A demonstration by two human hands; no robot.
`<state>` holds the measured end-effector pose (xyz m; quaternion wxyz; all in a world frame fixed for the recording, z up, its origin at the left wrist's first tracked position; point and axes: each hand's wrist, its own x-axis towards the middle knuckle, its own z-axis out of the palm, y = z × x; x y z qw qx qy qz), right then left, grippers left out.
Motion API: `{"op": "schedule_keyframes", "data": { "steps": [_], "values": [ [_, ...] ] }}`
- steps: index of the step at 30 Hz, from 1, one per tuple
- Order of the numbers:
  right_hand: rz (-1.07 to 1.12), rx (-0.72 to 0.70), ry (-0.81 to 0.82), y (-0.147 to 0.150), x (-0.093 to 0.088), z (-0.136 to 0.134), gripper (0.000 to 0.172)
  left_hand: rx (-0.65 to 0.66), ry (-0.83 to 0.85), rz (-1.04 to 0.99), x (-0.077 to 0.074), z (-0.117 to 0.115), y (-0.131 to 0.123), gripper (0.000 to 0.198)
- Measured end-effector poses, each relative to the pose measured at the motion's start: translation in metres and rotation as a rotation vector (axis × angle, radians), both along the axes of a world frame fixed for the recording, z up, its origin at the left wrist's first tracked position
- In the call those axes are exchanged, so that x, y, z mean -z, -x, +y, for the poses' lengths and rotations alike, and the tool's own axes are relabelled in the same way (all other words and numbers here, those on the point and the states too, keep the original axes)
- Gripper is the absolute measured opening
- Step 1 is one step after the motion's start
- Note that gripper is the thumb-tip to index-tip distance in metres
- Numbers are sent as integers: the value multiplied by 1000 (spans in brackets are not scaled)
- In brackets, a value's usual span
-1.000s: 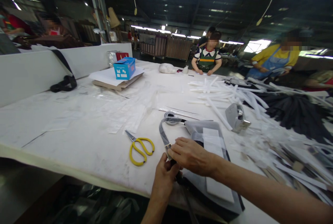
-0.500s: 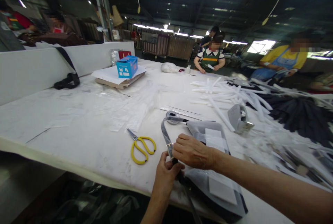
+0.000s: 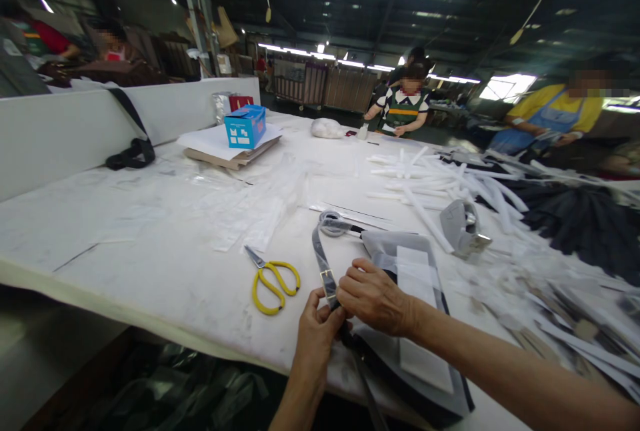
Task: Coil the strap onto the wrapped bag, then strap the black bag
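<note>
A dark belt (image 3: 319, 251) with a brass buckle (image 3: 328, 282) runs from a coil at the far end toward me over the table's front edge. My left hand (image 3: 316, 331) pinches the belt just below the buckle. My right hand (image 3: 376, 296) is closed over the belt beside the buckle, fingers curled. Under my right wrist lies a stack of clear plastic sleeves (image 3: 413, 297) with white card inserts.
Yellow-handled scissors (image 3: 270, 277) lie left of my hands. A grey tape dispenser (image 3: 460, 225), scattered white strips (image 3: 440, 181) and dark belts (image 3: 585, 224) fill the right. A blue box (image 3: 244, 127) sits on cardboard at the back left. Other people work at the table's far side.
The belt's upper part has straightened and the buckle has shifted slightly up and right between my hands. Both hands stay pinched on the belt.
</note>
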<state>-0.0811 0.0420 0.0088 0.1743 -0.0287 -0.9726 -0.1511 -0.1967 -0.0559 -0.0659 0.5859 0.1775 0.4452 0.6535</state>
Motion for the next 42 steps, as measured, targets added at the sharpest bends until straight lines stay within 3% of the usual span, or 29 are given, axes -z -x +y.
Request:
{"op": "schedule_keyframes", "data": {
  "steps": [7, 13, 15, 17, 20, 23, 25, 30, 35, 39, 41, 42],
  "values": [
    [10, 38, 12, 2, 3, -5, 24, 23, 0, 42, 8, 0, 7, 60],
    [-64, 93, 155, -9, -4, 5, 17, 16, 65, 69, 12, -2, 10, 54],
    [20, 268, 166, -21, -12, 24, 19, 25, 63, 70, 11, 0, 11, 55],
    [65, 532, 180, -39, -20, 49, 19, 23, 69, 60, 9, 7, 15, 56],
    [-45, 866, 331, -72, -24, 87, 30, 38, 68, 51, 3, 29, 27, 58],
    [-171, 1029, 538, -100, -18, 112, 39, 77, 90, 110, -6, 62, 44, 56],
    [-179, 1083, 594, -113, -12, 119, 42, 76, 114, 191, -11, 86, 54, 53],
    [-212, 1231, 688, -135, -12, 108, 44, 77, 112, 452, -12, 133, 64, 41],
    [-250, 1256, 758, -168, -18, 65, 38, 230, 26, 764, -13, 152, 62, 32],
    [-263, 1180, 1088, -193, -25, 43, 31, 384, -37, 1007, -15, 161, 58, 26],
    [-277, 1183, 1240, -199, -30, 47, 30, 410, -27, 1148, -18, 166, 57, 29],
    [-271, 1202, 1230, -200, -32, 53, 31, 403, -18, 1223, -20, 170, 58, 28]
  ]
}}
